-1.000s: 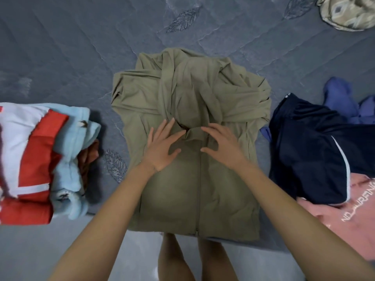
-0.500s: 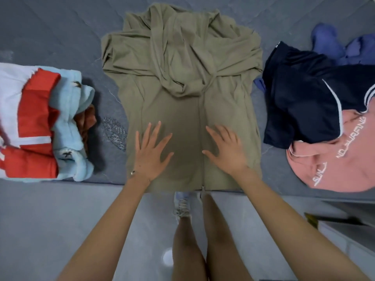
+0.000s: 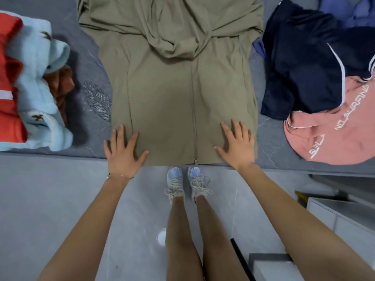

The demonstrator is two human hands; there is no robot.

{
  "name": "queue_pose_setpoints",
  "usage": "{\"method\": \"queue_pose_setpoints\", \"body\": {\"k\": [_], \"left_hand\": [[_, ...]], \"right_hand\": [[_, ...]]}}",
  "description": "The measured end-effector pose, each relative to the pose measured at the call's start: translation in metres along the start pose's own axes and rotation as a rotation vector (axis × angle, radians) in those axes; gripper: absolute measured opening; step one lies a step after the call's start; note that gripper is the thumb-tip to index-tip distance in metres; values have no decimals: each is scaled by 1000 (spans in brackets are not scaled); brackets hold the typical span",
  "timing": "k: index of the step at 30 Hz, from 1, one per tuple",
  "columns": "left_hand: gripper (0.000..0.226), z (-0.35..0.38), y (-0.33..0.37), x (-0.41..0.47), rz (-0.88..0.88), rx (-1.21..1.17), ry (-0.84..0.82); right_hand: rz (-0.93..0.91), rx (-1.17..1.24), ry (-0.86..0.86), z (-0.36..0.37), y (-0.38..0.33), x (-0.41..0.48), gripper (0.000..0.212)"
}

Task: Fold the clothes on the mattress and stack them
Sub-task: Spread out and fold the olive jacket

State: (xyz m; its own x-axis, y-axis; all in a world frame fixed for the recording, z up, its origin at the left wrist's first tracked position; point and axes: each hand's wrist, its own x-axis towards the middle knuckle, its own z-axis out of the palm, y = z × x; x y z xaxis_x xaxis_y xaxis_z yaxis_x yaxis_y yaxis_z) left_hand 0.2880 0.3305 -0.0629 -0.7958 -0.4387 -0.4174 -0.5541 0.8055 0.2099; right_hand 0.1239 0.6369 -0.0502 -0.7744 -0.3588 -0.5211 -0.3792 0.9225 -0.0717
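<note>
An olive zip-up jacket [image 3: 172, 94] lies spread on the grey mattress [image 3: 89, 84], its sleeves and hood bunched over the chest and its hem at the near edge. My left hand [image 3: 121, 151] lies flat with spread fingers on the jacket's near left corner. My right hand [image 3: 237, 147] lies flat on the near right corner. A stack of folded clothes [image 3: 30, 88], red, white, light blue and brown, sits at the left. At the right lies a pile of unfolded clothes: a navy garment [image 3: 304, 63] over a pink shirt [image 3: 334, 134].
The mattress's near edge runs just below my hands. Below it is grey floor, with my legs and sneakers [image 3: 184, 183] in the middle. White and grey furniture [image 3: 334, 220] stands at the lower right. A purple-blue garment [image 3: 345, 9] lies at the top right.
Both hands have slid down the jacket from its chest to its hem and moved apart to the two near corners. The camera view has tipped downward, toward the floor.
</note>
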Motion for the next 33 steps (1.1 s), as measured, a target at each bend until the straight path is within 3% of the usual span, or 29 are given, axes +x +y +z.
{"method": "queue_pose_setpoints", "body": {"k": [5,11,13,16,19,22,24,26,30,33], "left_hand": [[65,8,2,-1,-225,-240,91],[74,-5,7,4,-495,-663,190],[64,-9,8,5,-589,-804,139],[46,-8,6,0,-616,-814,-9],[39,-8,3,-8,-574,-868,-175],[34,-8,0,-15,-493,-845,-199],[32,-8,0,-18,-440,-819,-163],[32,-11,6,-20,-356,-848,-133],[25,-35,31,-7,-279,-1087,-28],[20,-65,50,17,-344,-1385,6]], "right_hand": [[219,175,12,4,2,5,85],[495,538,-2,0,-1,9,111],[563,645,35,-4,1,12,115],[720,846,63,-10,5,19,116],[850,766,-47,-14,6,20,109],[801,537,-153,-14,4,13,95],[745,542,-184,-18,1,10,81],[685,701,-226,-24,-5,11,66],[601,1286,-274,-51,-32,22,38],[516,1471,-243,-75,-55,39,36]]}}
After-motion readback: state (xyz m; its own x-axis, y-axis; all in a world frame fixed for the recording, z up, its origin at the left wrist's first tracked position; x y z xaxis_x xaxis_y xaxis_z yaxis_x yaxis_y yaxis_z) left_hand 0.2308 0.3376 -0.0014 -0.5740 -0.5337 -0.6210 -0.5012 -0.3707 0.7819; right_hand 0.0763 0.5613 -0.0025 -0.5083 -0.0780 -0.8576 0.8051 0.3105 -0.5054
